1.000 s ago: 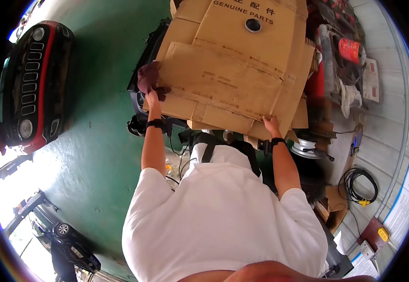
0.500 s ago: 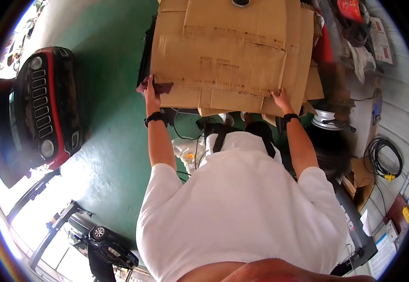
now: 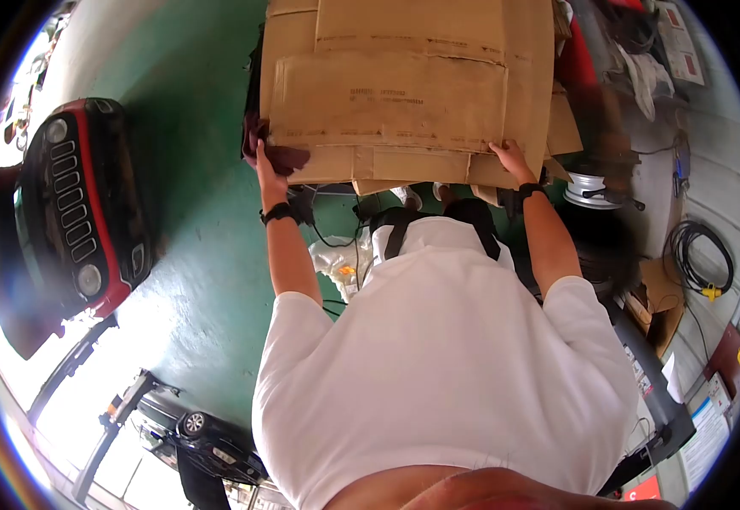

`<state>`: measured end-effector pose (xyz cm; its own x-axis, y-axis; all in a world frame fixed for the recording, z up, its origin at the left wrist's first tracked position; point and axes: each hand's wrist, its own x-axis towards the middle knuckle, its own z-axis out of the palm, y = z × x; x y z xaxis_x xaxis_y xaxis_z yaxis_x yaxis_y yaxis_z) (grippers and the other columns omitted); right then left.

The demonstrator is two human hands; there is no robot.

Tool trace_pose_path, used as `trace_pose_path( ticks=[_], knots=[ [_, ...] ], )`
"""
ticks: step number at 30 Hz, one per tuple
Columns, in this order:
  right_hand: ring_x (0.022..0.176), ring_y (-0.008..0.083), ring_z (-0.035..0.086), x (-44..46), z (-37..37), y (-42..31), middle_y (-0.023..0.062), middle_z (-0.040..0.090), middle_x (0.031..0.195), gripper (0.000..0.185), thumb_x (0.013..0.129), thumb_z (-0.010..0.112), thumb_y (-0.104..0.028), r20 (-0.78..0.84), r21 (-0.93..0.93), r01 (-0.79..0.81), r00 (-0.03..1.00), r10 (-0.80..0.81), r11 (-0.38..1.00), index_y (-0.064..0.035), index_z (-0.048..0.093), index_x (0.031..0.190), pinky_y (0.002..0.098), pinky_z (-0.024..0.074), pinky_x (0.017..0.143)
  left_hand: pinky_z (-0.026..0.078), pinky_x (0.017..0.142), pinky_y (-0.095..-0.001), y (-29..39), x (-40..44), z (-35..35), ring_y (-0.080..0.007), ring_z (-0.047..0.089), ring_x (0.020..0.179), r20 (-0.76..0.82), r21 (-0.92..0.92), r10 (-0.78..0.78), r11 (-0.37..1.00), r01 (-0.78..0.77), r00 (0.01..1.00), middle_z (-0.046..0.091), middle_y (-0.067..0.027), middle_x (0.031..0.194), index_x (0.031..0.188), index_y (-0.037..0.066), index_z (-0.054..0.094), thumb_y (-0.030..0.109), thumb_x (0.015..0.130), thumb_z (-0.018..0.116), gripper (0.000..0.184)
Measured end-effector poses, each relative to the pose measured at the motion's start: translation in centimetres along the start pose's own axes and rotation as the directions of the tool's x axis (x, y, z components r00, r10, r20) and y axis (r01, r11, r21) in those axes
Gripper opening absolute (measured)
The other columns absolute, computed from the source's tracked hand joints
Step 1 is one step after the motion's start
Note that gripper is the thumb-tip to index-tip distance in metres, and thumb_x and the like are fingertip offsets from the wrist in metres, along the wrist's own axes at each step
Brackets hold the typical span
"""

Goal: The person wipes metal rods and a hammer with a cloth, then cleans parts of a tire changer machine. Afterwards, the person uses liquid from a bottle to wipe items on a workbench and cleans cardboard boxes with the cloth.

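Observation:
A large flattened brown cardboard sheet point(image 3: 395, 102) lies in front of me on top of other cardboard, with small print on its surface. At its near left corner, my left hand point(image 3: 271, 180) is closed on a dark maroon cloth point(image 3: 288, 159), which hangs over the cardboard's corner. My right hand point(image 3: 515, 161) grips the near edge towards the right, thumb on top; the fingers underneath are hidden. Both wrists wear black bands.
A black and red car front point(image 3: 89, 200) stands to the left on the green floor point(image 3: 204, 280). On the right are a silver wheel rim point(image 3: 587, 189), a coiled black cable point(image 3: 700, 255) on the wall and an open carton point(image 3: 661, 297). A plastic bag point(image 3: 334, 259) lies near my feet.
The view has shifted slightly, so the cardboard sits higher in the picture. My left hand has slid a little outward at the corner, and more of the maroon cloth shows. The right hand keeps its place.

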<state>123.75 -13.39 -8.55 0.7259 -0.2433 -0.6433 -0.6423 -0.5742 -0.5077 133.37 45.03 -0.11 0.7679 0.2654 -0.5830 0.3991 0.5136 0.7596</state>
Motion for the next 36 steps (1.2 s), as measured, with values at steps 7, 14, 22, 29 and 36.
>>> trace_pose_path(
  ticks=[7, 14, 22, 29, 36],
  knots=[
    [0.065, 0.0158, 0.061, -3.4, -2.0, -3.7, 0.0114, 0.063, 0.08, 0.035, 0.09, 0.063, -0.032, 0.143, 0.518, -0.226, 0.974, 0.177, 0.825, -0.0035, 0.047, 0.103, 0.0325, 0.0452, 0.052, 0.052, 0.075, -0.0402, -7.4, -3.5, -0.7, -0.0278, 0.065, 0.087, -0.162, 0.162, -0.162, 0.969, 0.188, 0.973, 0.064, -0.0123, 0.104, 0.121, 0.0, 0.052, 0.041, 0.087, 0.062, 0.054],
    [0.064, 0.0168, 0.064, -2.6, -3.2, -2.6, 0.0104, 0.067, 0.091, 0.043, 0.09, 0.064, -0.029, 0.2, 0.504, -0.083, 0.98, -0.022, 0.86, -0.0067, 0.048, 0.123, 0.0297, 0.0508, 0.057, 0.054, 0.077, -0.0413, -2.1, -5.2, 1.0, -0.0284, 0.065, 0.089, -0.045, -0.15, -0.162, 0.977, 0.153, 0.986, 0.065, -0.0082, 0.105, 0.119, 0.011, 0.055, 0.034, 0.088, 0.057, 0.039],
    [0.063, 0.0158, 0.063, -6.6, -5.7, -5.7, 0.0086, 0.066, 0.084, 0.06, 0.089, 0.065, -0.02, -0.05, 0.499, 0.169, 0.985, -0.167, 0.85, -0.0112, 0.035, 0.141, 0.0298, 0.0471, 0.053, 0.051, 0.086, -0.0425, 3.0, -5.9, 5.1, -0.027, 0.061, 0.099, 0.1, -0.223, 0.052, 0.974, -0.028, 0.994, 0.062, -0.0063, 0.109, 0.118, 0.012, 0.056, 0.028, 0.087, 0.057, 0.035],
    [0.07, 0.0131, 0.062, -8.6, -11.6, -9.8, 0.006, 0.065, 0.084, 0.056, 0.088, 0.068, -0.02, -0.141, 0.597, 0.411, 0.899, -0.414, 0.69, -0.0035, 0.043, 0.135, 0.0261, 0.0472, 0.063, 0.048, 0.091, -0.0425, 7.0, -5.0, 11.0, -0.0281, 0.058, 0.11, 0.211, -0.239, 0.34, 0.927, -0.289, 0.917, 0.059, -0.0084, 0.122, 0.125, 0.01, 0.054, 0.027, 0.092, 0.053, 0.036],
    [0.085, 0.0134, 0.066, -6.2, -14.2, -15.7, 0.009, 0.068, 0.091, 0.044, 0.086, 0.072, -0.016, -0.45, 0.615, 0.544, 0.836, -0.313, 0.57, -0.0006, 0.051, 0.121, 0.0239, 0.0484, 0.075, 0.048, 0.092, -0.039, 10.2, -3.1, 19.8, -0.0272, 0.056, 0.113, 0.331, -0.063, 0.44, 0.893, -0.446, 0.835, 0.057, -0.0125, 0.124, 0.123, 0.004, 0.051, 0.025, 0.095, 0.057, 0.035]
  ],
)
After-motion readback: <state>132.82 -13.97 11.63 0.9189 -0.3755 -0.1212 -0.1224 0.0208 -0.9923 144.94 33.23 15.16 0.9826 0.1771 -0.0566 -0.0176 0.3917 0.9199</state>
